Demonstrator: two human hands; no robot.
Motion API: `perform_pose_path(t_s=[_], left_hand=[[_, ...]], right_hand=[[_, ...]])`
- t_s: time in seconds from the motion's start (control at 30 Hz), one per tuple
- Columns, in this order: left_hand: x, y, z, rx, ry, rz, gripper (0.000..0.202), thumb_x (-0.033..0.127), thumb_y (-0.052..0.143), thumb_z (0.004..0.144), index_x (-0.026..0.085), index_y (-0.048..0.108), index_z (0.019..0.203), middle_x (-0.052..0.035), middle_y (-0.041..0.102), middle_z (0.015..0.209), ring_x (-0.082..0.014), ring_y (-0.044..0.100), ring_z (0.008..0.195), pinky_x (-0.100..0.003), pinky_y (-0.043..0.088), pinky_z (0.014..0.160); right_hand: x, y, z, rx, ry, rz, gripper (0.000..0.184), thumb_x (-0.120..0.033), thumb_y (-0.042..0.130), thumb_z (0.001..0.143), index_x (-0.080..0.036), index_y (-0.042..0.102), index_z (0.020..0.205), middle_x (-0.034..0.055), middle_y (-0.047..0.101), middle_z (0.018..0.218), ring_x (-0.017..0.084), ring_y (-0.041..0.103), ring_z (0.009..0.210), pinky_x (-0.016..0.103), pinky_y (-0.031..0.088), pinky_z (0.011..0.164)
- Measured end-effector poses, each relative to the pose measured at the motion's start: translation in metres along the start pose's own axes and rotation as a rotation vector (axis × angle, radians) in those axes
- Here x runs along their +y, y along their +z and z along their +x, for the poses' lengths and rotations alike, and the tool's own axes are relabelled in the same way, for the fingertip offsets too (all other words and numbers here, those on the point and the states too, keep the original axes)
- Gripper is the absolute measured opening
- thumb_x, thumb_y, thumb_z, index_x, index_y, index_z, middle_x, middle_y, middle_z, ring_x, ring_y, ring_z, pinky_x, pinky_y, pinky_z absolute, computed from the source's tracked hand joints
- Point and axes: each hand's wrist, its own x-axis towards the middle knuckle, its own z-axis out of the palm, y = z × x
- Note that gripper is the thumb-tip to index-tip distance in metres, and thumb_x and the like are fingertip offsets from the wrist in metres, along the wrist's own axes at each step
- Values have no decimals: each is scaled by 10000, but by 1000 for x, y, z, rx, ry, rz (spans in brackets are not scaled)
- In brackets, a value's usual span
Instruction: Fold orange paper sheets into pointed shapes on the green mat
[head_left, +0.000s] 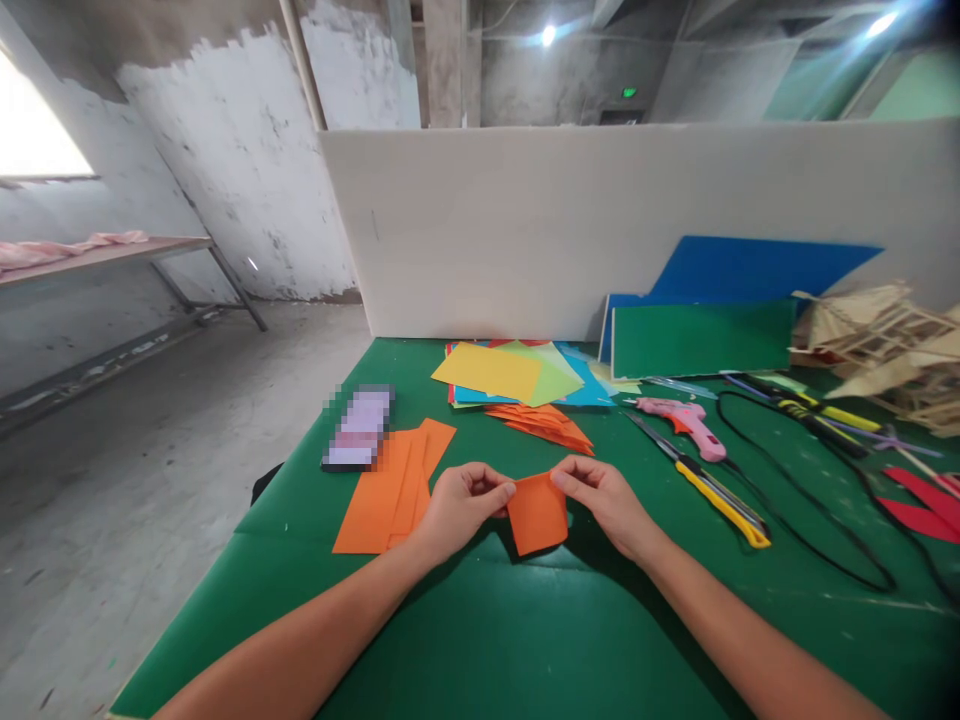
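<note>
Between my hands is a small orange piece of paper (538,518), held up by its two upper corners just over the green table. My left hand (466,505) pinches the left corner between thumb and fingers. At the right corner, my right hand (600,500) grips it the same way. Flat orange paper strips (375,505) lie overlapping beside my left hand. Behind the held piece, a pile of folded orange papers (544,428) rests on the table.
Coloured sheets (487,372) are stacked at the back. A phone (358,428) lies on the left. Toward the right are a pink glue gun (686,422) with a black cord, a yellow utility knife (720,500), red paper pieces (919,510) and a green board (701,340) against a white panel.
</note>
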Motion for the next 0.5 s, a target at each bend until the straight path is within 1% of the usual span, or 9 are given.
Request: perform_pose_path(t_s=[0.13,0.27,0.4,0.5], left_hand=[[6,1,0,-21,-65,-26,437,492,818,553,122,611,657,-35,676,681,-116,643,601,-224,544,593],[10,0,2,-27,-161,-77,419,443,847,530,119,604,639,-37,677,688,-101,637,567,-214,547,585],[9,-2,4,-18,-218,-122,397,390,866,517,118,596,622,-36,676,697,-92,631,547,-207,545,572],[8,-4,4,-3,-219,-133,400,385,865,517,120,583,619,-30,669,691,-96,632,562,-211,542,578]], right_hand=[[-1,-1,0,23,-36,-17,370,-521,657,767,-185,550,654,-23,499,629,130,458,611,259,380,589],[-2,3,1,11,-10,10,386,-520,648,774,-192,498,634,-37,444,603,114,402,563,248,343,542],[-1,5,1,10,31,-17,417,-566,648,752,-196,495,633,-39,449,592,114,408,542,249,353,523],[1,3,1,-26,57,-9,415,-575,642,755,-191,518,657,-34,476,608,115,436,555,249,378,542]])
